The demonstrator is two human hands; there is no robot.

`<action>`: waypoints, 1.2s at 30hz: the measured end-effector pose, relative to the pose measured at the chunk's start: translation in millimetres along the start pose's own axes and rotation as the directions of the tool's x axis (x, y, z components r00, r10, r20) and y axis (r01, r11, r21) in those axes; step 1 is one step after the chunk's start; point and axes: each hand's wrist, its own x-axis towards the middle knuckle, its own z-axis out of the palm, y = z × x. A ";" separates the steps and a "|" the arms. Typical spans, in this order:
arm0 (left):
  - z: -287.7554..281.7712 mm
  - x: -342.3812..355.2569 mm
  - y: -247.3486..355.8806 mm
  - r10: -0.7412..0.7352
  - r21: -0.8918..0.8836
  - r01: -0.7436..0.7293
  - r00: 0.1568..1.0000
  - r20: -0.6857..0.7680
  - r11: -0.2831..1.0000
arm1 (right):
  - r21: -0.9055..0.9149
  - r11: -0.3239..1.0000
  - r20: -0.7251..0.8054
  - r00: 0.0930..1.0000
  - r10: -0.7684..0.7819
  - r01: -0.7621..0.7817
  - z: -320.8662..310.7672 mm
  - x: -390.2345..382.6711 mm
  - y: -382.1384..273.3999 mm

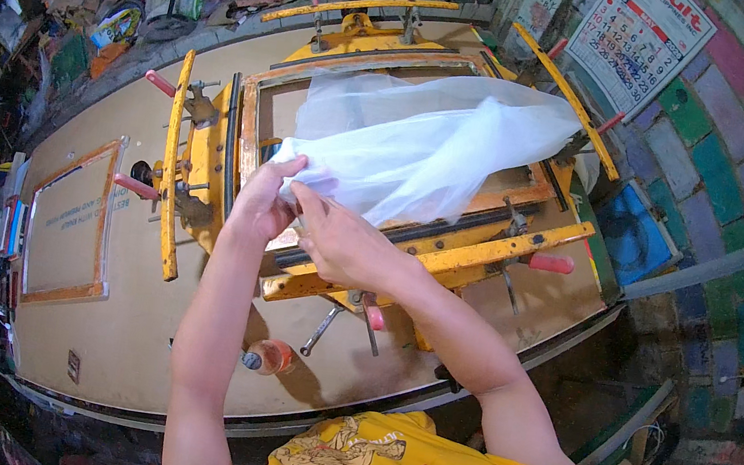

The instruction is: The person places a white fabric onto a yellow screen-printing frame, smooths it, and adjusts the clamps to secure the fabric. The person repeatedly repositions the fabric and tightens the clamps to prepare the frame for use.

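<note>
A sheer white mesh cloth [420, 158] lies loosely bunched across a wooden frame [250, 111], its far right end draped over the side of a yellow metal stretching rig [211, 158]. At the near left corner of the frame, my left hand [262, 203] is closed on the edge of the cloth, thumb on top. My right hand [338, 239] is beside it, fingers closed on the same gathered edge above the near yellow clamp bar [503, 249]. The exact fingertip grip is partly hidden by the cloth and hands.
Pink-handled clamp screws stick out around the rig, one pink handle [552, 263] at the near right. On the brown tabletop [159, 326] are a bottle of orange liquid [271, 357], a wrench [318, 332] and another wooden frame [64, 292]. A calendar [641, 47] hangs on the painted brick wall.
</note>
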 end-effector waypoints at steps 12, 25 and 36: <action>-33.5 -5.3 5.8 0.375 -0.440 -0.230 0.884 0.278 0.868 | -0.012 0.595 -0.714 0.423 0.558 -0.804 -89.3 -54.9 117.0; -73.9 -37.7 49.6 0.745 -0.619 -0.424 0.467 0.476 0.661 | -0.458 0.862 -0.331 0.942 0.061 -0.217 -50.8 12.6 22.4; -38.5 -56.5 4.1 0.630 0.084 -0.689 0.699 0.338 0.720 | -0.300 0.923 -0.497 0.866 0.064 -0.241 -71.2 79.3 -19.7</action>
